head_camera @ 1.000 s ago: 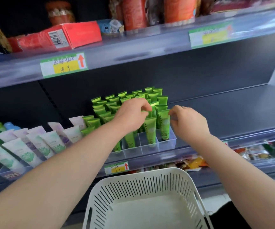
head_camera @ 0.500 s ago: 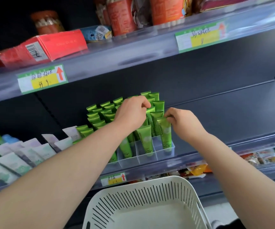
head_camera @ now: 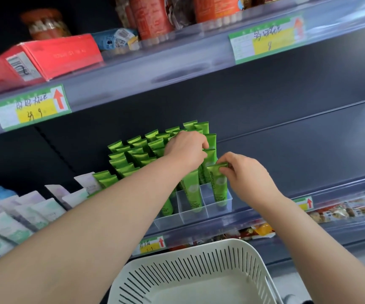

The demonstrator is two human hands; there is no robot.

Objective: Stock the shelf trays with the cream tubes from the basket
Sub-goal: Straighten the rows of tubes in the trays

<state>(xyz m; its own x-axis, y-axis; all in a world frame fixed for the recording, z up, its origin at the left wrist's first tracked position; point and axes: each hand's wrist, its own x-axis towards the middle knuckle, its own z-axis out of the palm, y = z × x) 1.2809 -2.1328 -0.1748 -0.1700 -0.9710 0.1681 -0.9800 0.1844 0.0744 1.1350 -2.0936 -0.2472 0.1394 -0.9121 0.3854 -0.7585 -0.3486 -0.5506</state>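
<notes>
**A:** What do the tubes look like?

**B:** They are glossy bright-green cream tubes with flat crimped tops. They stand cap-down in rows inside a clear plastic divided tray on the dark grey middle shelf. The nearest ones carry lettering down the side and a pale round mark. The front green tube stands roughly upright in the tray's front right compartment.

**A:** And the hands?

**B:** The right hand comes in from the right, with thumb and forefinger pinching the crimped top of the front green tube. The left hand reaches further back, knuckles up, with its fingers curled down onto the tube tops in the right-hand rows. Its fingertips are hidden among them, so I cannot tell whether it grips one or only rests there.

**A:** What else is around?

**B:** A white slotted plastic basket sits below the shelf edge, between the two forearms. To the left of the tray, pale white and lilac tubes lean back in rows. The upper shelf carries a red cardboard box with a barcode sticker and a blurred jar. Green-and-yellow price labels with red arrows are fixed along the shelf edges. Snack packets lie on the shelf beneath.

**A:** Is anything in the way?

**B:** The left forearm crosses the tray's front left compartments and hides the tubes there.
</notes>
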